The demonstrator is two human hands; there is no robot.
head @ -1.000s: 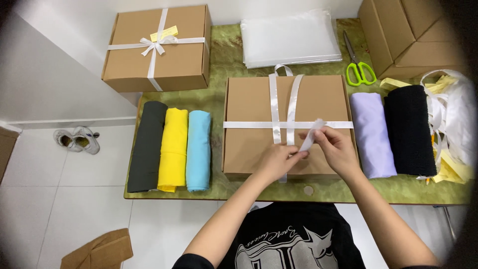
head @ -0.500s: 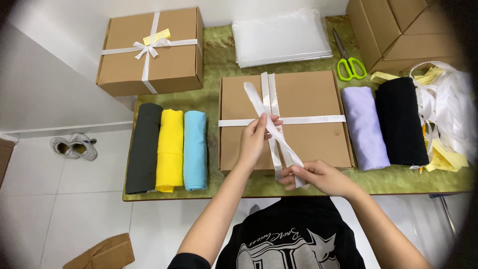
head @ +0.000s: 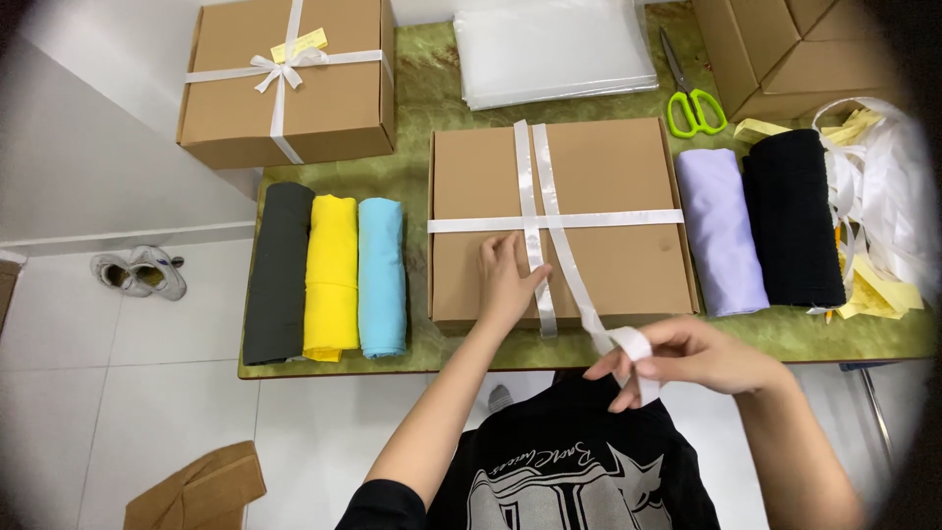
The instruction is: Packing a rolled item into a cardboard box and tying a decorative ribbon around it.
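White ribbon [head: 549, 236] is crossing the cardboard box [head: 561, 218] at table centre. Left hand [head: 508, 283] is lying flat, open, pinning the crossing; right hand [head: 687, 355], at 5 o'clock, is pinching the ribbon end. Judgement: keep tension even.

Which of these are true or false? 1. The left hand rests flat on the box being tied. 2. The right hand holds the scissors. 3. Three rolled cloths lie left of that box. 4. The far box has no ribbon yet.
1. True: the left hand presses on the cardboard box beside the white ribbon.
2. False: the right hand pinches the ribbon's free end; the green scissors lie untouched on the table.
3. True: dark grey, yellow and light blue rolls.
4. False: the far box already carries a ribbon tied in a bow.
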